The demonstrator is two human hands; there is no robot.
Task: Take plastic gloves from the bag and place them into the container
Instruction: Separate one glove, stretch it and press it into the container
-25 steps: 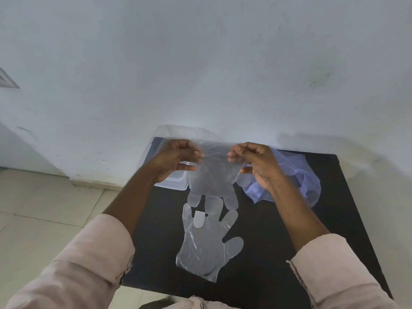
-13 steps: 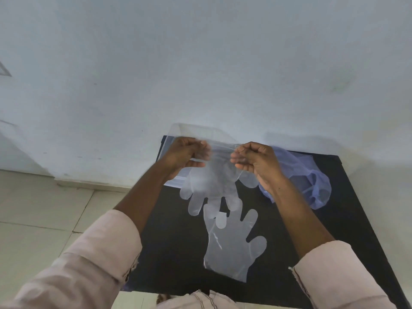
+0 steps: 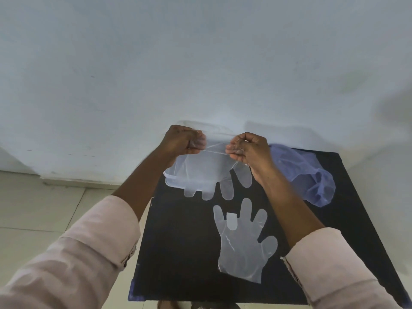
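gloves are partway done: one glove (image 3: 207, 172) hangs by its cuff from both hands over the container (image 3: 171, 179), its fingers dangling past the near rim, so by my judgement it is not yet in. a second glove (image 3: 243, 244) lies flat on the table (image 3: 178, 253), and the bag (image 3: 312, 175) sits at the far right, contents unclear. left hand (image 3: 184, 140) and right hand (image 3: 248, 148) are raised side by side, fingers curled tight, pinching the cuff stretched between them.
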